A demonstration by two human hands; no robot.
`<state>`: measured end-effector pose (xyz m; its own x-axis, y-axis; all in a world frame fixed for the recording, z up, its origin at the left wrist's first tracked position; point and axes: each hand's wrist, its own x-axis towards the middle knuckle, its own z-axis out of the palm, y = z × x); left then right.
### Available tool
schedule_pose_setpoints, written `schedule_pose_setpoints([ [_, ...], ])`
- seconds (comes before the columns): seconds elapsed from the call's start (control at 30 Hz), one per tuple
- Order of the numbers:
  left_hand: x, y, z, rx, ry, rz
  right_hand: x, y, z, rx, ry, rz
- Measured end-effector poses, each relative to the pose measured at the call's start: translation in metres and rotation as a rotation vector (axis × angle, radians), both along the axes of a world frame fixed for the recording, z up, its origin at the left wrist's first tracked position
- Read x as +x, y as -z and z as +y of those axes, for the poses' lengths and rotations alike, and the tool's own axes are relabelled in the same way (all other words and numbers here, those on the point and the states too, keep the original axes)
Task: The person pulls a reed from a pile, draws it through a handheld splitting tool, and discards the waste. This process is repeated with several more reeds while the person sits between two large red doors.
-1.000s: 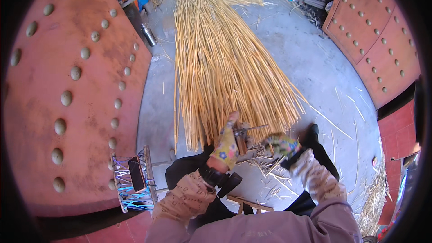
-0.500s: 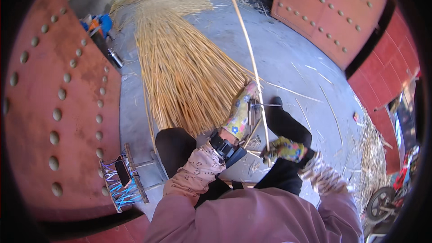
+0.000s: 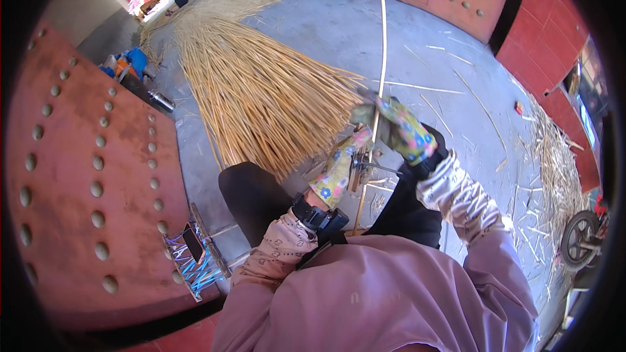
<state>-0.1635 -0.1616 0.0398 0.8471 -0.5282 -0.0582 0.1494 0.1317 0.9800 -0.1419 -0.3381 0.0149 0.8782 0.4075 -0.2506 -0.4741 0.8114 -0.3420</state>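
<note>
In the head view, we look down at two hands in flowered gloves. The right hand [image 3: 396,125] is closed round one long, thin stalk [image 3: 383,32], pinching it in its fingers, though the fingers look a bit blurry. The stalk stands almost straight up and down before us. Its top goes past the upper edge, and its low part runs down between our black legs [image 3: 251,198]. The left hand [image 3: 340,164] is just below the right one and close to the stalk. A small wood and metal tool [image 3: 357,170] sits right beside it, with a thin dark rod poking out to the right. Its fingers are partly hidden, so we cannot tell if they are pressed together or spread.

A big fan of yellow stalks [image 3: 261,84] lies on the gray floor [image 3: 313,35], ahead and to our left. Over on the left, a phone [image 3: 193,245] rests on a low stool [image 3: 218,257] with blue strings. Near the red door with round bumps [image 3: 68,172] lies a silver bottle [image 3: 161,100]. On our right are a straw heap [image 3: 555,166] and a black wheel [image 3: 579,241].
</note>
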Motion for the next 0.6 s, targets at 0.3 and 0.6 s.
schedule_pose_setpoints([
  [0.3,-0.016,0.019,0.005,-0.137,-0.051,0.475,0.053,-0.070,-0.087,-0.248,0.672,-0.393],
  [0.6,-0.031,0.022,0.025,0.065,0.182,0.558,0.079,-0.088,-0.084,-0.192,0.740,-0.235],
])
